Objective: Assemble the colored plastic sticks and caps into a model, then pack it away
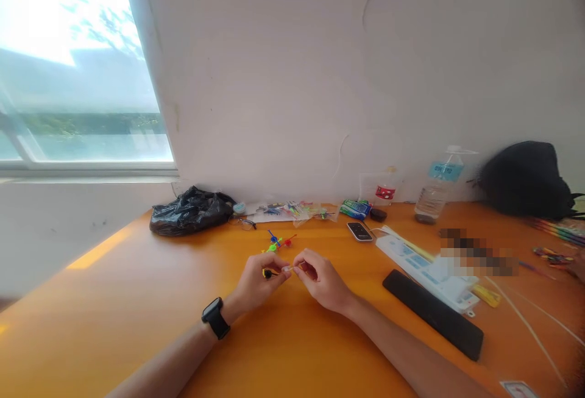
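Both hands meet over the middle of an orange table (pixel 114 300). My left hand (pixel 256 282), with a black watch (pixel 215 318) on its wrist, pinches a small black and yellow toy piece (pixel 269 273). My right hand (pixel 322 281) is closed on a thin pale stick (pixel 289 269) that reaches to that piece; something red shows inside its fingers. Just beyond the hands lies a small built cluster of blue, green and red sticks and connectors (pixel 276 241).
A black plastic bag (pixel 191 209), glasses (pixel 244 223) and clear bags of coloured pieces (pixel 292 209) line the wall. A phone (pixel 359 231), water bottle (pixel 436 188), power strip (pixel 429 273), black bar (pixel 432 314) and black backpack (pixel 525 180) lie to the right.
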A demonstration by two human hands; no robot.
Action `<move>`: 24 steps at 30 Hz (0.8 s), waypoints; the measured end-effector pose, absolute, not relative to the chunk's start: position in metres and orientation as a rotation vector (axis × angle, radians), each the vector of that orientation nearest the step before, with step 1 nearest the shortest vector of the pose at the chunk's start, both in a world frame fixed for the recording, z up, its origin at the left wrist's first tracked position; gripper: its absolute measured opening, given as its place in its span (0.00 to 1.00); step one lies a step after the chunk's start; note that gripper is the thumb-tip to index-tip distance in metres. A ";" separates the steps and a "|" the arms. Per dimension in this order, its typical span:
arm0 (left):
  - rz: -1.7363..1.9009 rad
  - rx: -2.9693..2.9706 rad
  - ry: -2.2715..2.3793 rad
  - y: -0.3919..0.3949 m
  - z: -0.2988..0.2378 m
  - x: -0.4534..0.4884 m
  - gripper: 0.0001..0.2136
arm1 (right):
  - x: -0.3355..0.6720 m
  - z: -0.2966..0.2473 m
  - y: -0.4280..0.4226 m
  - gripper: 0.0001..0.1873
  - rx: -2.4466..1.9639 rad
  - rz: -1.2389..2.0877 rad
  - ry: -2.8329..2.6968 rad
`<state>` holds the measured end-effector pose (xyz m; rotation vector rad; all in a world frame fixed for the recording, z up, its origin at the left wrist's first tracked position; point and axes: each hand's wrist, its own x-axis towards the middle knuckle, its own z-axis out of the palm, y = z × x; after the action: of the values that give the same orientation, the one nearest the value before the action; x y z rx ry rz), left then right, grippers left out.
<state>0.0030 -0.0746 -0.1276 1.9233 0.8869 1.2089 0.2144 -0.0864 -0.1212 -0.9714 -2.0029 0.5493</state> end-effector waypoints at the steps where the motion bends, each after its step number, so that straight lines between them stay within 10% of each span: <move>1: 1.188 1.878 0.858 -0.076 -0.125 0.002 0.10 | 0.214 -0.120 -0.087 0.07 -0.956 0.565 -1.996; 16: 1.093 1.422 0.724 -0.072 -0.121 -0.001 0.17 | 0.221 -0.116 -0.081 0.32 -0.971 0.559 -1.804; 20: 1.141 1.443 0.747 -0.072 -0.119 0.001 0.18 | 0.225 -0.114 -0.083 0.25 -0.974 0.894 -1.890; 24: 1.253 1.473 0.810 -0.070 -0.116 0.000 0.17 | 0.228 -0.115 -0.082 0.44 -0.984 1.388 -2.060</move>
<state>-0.0001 -0.0703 -0.1160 1.4733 0.8100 1.2529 0.2281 -0.0821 -0.1153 -0.9840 -2.0604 1.3876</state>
